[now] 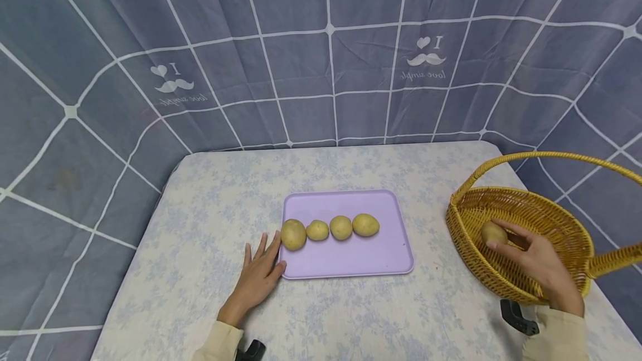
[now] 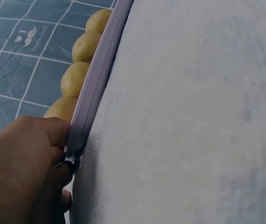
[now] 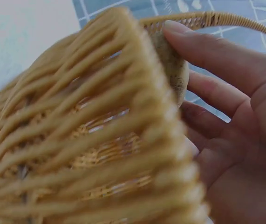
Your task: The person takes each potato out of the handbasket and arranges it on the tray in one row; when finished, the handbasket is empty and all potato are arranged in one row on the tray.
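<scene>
Several potatoes stand in a row on a purple tray (image 1: 346, 263); the largest potato (image 1: 293, 234) is at the left end and another potato (image 1: 365, 225) at the right. My left hand (image 1: 258, 277) lies at the tray's left edge with fingers stretched out. The thumb touches the rim near its front left corner, also seen in the left wrist view. At the far right, my right hand (image 1: 539, 258) grips a potato (image 1: 494, 233) between thumb and fingers, over the inside of a wicker basket (image 1: 463, 238). In the right wrist view the basket's rim hides part of that potato (image 3: 172, 65).
The basket's tall arched handle (image 1: 546, 155) rises over its opening and comes down at the right. A pale floral cloth (image 1: 225, 194) covers the table. Behind and at both sides hangs a blue-grey checked curtain (image 1: 301, 71).
</scene>
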Demonstrator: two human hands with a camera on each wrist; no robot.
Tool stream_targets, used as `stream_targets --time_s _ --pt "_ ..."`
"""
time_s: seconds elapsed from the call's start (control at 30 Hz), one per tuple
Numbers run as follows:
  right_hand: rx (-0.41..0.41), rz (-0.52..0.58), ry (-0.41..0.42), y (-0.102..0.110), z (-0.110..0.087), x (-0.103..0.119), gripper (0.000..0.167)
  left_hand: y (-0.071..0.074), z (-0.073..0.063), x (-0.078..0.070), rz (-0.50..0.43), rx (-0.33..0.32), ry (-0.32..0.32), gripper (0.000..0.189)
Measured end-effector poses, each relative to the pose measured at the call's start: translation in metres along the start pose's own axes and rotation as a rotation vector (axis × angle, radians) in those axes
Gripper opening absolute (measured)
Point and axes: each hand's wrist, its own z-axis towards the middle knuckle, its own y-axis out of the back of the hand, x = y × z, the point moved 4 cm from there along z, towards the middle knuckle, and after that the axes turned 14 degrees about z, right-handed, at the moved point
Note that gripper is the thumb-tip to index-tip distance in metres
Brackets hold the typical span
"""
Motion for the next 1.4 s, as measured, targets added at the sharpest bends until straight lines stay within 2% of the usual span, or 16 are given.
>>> stream_targets --time_s 0.13,0.5,0.63,0.8,0.9,1.03,1.17,1.4 --pt "-0.014 0.046 0.051 0.001 0.001 0.011 0.06 0.001 -0.001 -0.001 0.0 -0.01 -0.008 0.066" --pt "-0.019 0.157 0.089 -0.013 0.005 0.042 0.061 0.003 -0.001 -0.001 0.001 -0.017 -0.014 0.065" --pt "-0.019 0.283 0.128 -0.022 0.009 0.053 0.059 0.002 0.0 -0.002 0.002 -0.02 -0.016 0.065" --pt "0.033 0.457 0.212 -0.034 0.016 0.064 0.057 0.002 -0.001 -0.002 -0.002 -0.024 -0.013 0.065" --pt "0.07 0.521 0.268 -0.042 0.021 0.069 0.057 0.003 -0.002 -0.003 -0.01 -0.027 -0.013 0.065" --pt "0.086 0.504 0.311 -0.054 0.029 0.074 0.056 0.004 -0.003 -0.003 -0.021 -0.043 -0.018 0.064" --pt "0.108 0.512 0.316 -0.067 0.037 0.076 0.057 0.004 -0.003 -0.003 -0.018 -0.062 -0.028 0.064" --pt "0.183 0.542 0.34 -0.09 0.052 0.077 0.059 0.002 -0.002 -0.002 -0.018 -0.028 -0.012 0.064"
